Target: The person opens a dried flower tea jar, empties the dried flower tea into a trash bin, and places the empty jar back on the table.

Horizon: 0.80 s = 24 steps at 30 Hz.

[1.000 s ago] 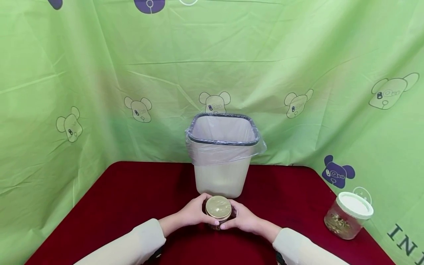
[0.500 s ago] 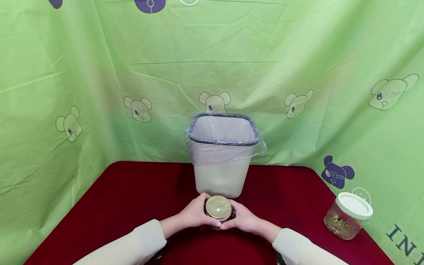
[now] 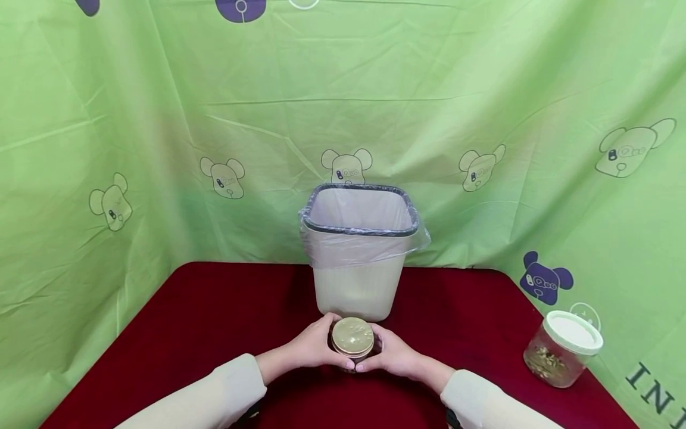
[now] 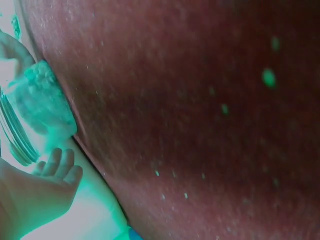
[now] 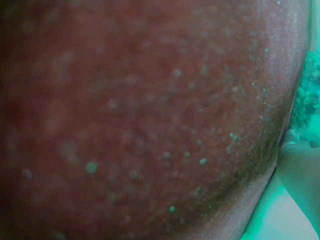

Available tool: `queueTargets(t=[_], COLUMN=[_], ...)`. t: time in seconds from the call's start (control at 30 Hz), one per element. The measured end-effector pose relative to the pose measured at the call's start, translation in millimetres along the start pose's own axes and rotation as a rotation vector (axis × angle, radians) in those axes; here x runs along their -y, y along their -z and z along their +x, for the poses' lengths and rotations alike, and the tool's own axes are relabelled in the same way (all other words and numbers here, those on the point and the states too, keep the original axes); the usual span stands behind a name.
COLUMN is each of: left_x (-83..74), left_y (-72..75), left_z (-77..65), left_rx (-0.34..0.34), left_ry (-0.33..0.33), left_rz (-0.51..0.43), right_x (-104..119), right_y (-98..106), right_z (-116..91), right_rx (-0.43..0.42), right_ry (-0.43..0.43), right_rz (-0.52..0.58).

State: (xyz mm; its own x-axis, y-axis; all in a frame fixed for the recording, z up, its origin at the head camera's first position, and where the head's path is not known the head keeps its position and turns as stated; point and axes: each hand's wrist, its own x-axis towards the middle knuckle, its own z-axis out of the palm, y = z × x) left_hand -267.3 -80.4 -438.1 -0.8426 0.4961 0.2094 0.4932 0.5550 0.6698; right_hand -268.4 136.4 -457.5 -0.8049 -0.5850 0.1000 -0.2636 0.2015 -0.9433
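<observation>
Both hands hold a small clear jar with a gold lid [image 3: 352, 335] at the front middle of the table. My left hand [image 3: 315, 345] curves round its left side, and my right hand [image 3: 395, 353] round its right side. The thumbs almost meet at the near side; most other fingers are hidden behind the jar. In the left wrist view the jar [image 4: 47, 102] appears at the left edge, with chunky contents against its wall. At the right edge of the right wrist view, only part of the jar [image 5: 307, 95] shows, beside a thumb.
A pale waste bin [image 3: 356, 286] with a dark rim and a plastic liner stands right behind the jar. A larger clear jar with a white lid [image 3: 573, 332] stands at the table's right edge. Dark red cloth [image 3: 230, 322] covers the table; a green curtain [image 3: 407, 71] surrounds it.
</observation>
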Motion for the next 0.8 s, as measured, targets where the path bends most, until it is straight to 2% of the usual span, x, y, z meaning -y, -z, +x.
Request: queueTargets(t=[0.13, 0.27, 0.43, 0.57, 0.8], left_x=[3.0, 6.1, 10.3, 13.2, 16.9], left_y=[5.7, 11.5, 16.1, 17.6, 15.7], left_z=[3.0, 8.6, 15.9, 20.2, 22.3], left_rx=[0.066, 0.152, 0.238, 0.289, 0.333], left_ry=[-0.034, -0.081, -0.081, -0.073, -0.133], left_rz=[-0.058, -0.188, -0.279, -0.325, -0.436], right_x=[-0.8, -1.1, -2.0, -2.5, -3.7], right_y=[0.1, 0.7, 1.2, 0.8, 0.7], right_z=[-0.5, -0.3, 0.3, 0.4, 0.5], right_rx=[-0.004, -0.006, -0.008, -0.003, -0.011], right_ry=[-0.003, -0.004, -0.009, -0.004, -0.016], right_rz=[-0.008, -0.009, -0.014, -0.016, -0.008])
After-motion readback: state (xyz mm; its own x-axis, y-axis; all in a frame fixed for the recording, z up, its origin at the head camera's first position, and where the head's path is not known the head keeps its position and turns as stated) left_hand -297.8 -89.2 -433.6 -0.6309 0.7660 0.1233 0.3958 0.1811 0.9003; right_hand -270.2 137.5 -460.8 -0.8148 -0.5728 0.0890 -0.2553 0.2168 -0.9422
